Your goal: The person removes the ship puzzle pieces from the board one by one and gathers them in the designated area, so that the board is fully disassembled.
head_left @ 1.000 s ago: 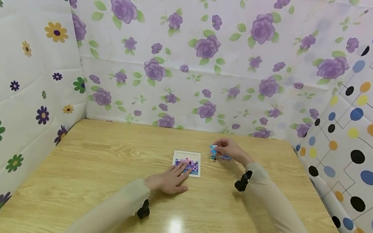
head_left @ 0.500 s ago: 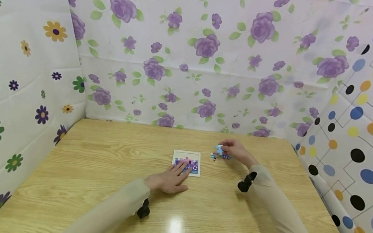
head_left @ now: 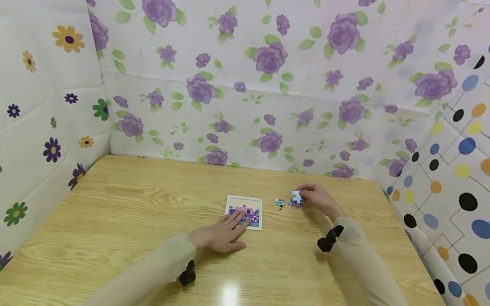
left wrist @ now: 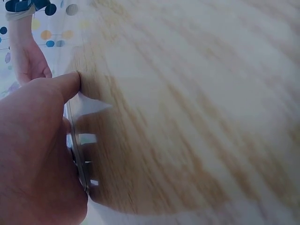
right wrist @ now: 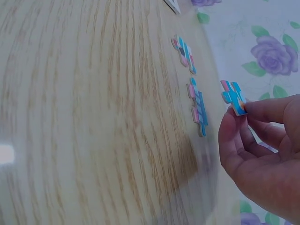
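Observation:
A white-framed jigsaw puzzle (head_left: 245,201) lies on the table, its lower part filled with pink, purple and blue pieces and its upper part pale. My left hand (head_left: 221,232) rests with spread fingers on the lower part of it. To the right of the frame, my right hand (head_left: 318,199) pinches a light blue puzzle piece (right wrist: 236,98) between thumb and fingers, raised off the table. Below it lie a blue and pink piece (right wrist: 198,108) and a striped piece (right wrist: 185,54) with dark and red marks.
The wooden table (head_left: 151,188) reaches back to a curtain with purple roses (head_left: 270,58). Patterned cloth walls stand at the left and right. A small black camera is strapped to each wrist.
My right hand has moved to the right with the light blue piece, away from the striped piece, which now lies uncovered. The left hand has stayed on the puzzle.

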A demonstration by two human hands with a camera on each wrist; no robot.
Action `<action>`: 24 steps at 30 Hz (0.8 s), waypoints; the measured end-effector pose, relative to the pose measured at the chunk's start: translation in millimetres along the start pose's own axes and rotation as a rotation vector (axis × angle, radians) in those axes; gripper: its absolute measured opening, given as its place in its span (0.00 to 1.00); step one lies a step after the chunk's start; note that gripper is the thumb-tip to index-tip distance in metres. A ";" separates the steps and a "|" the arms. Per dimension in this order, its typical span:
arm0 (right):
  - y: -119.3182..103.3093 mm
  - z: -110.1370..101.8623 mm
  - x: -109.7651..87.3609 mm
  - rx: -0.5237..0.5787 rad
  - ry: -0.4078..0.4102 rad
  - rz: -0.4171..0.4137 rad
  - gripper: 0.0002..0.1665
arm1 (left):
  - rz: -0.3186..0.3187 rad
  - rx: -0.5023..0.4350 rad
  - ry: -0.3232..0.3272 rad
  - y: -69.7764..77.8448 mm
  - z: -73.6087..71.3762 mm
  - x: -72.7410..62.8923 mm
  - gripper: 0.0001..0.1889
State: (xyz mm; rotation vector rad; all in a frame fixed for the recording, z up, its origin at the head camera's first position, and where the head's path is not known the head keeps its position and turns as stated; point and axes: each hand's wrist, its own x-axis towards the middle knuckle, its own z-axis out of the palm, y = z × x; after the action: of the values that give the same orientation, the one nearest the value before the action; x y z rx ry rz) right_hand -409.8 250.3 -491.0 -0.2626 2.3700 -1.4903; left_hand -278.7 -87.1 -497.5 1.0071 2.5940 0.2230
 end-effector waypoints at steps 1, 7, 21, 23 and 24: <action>0.5 -1.0 -0.1 -0.003 0.010 0.010 0.20 | 0.001 0.000 -0.001 -0.2 0.1 0.5 0.39; 3.1 -7.3 -2.4 -0.040 0.027 0.043 0.19 | -0.008 0.008 -0.009 -1.3 0.2 2.4 0.39; 3.2 -16.2 -15.2 -0.090 0.067 0.176 0.20 | -0.001 0.003 -0.001 -0.1 -3.6 -0.4 0.39; 3.9 -17.3 -16.6 -0.100 0.073 0.199 0.20 | -0.001 0.008 -0.008 -0.2 -3.1 -0.5 0.39; 4.6 -17.7 -16.9 -0.103 0.074 0.210 0.20 | -0.003 0.010 -0.010 -0.4 -2.3 -0.5 0.39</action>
State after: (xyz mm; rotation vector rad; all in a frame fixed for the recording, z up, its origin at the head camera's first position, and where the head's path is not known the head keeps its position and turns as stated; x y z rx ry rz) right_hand -400.5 272.6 -485.0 0.0184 2.4493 -1.3056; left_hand -279.5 -87.8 -495.4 1.0050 2.5897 0.2040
